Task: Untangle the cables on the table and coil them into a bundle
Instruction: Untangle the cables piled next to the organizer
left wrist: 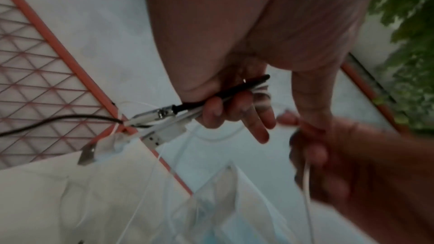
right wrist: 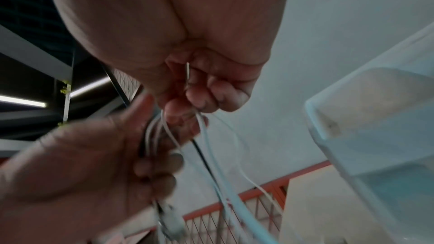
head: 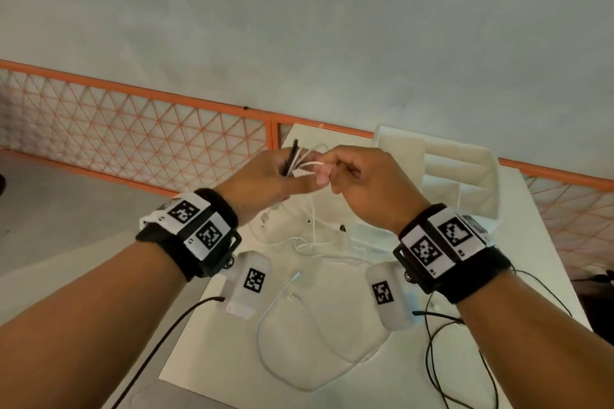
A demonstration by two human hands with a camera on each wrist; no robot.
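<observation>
Cables are gathered above the far part of the table (head: 212,325), held in the air between both hands. The left hand (head: 262,176) curls its grip round a bunch of cables (head: 294,161), one stiff black strand among several thin white ones, apparently to keep the ends together while the rest is sorted. In the left wrist view the plugs (left wrist: 162,118) stick out side by side past the fingers (left wrist: 234,110), small metal and white plastic tips. The right hand (head: 362,186) pinches a single white cable (head: 310,165) just beside that bunch, its grip pressed together on the strand; it seems placed to draw the cable free or feed it into a loop.

More white cable (head: 285,335) lies slack on the table below, in wide soft curves near the front edge, some of it crossing near the middle. A thin black wire (head: 432,359) curls by the right edge. The cables look smooth, round and pliant, likely to slip if held loosely. A white plastic tray (head: 465,173) stands at the far right corner.

Coiling appears barely begun.
</observation>
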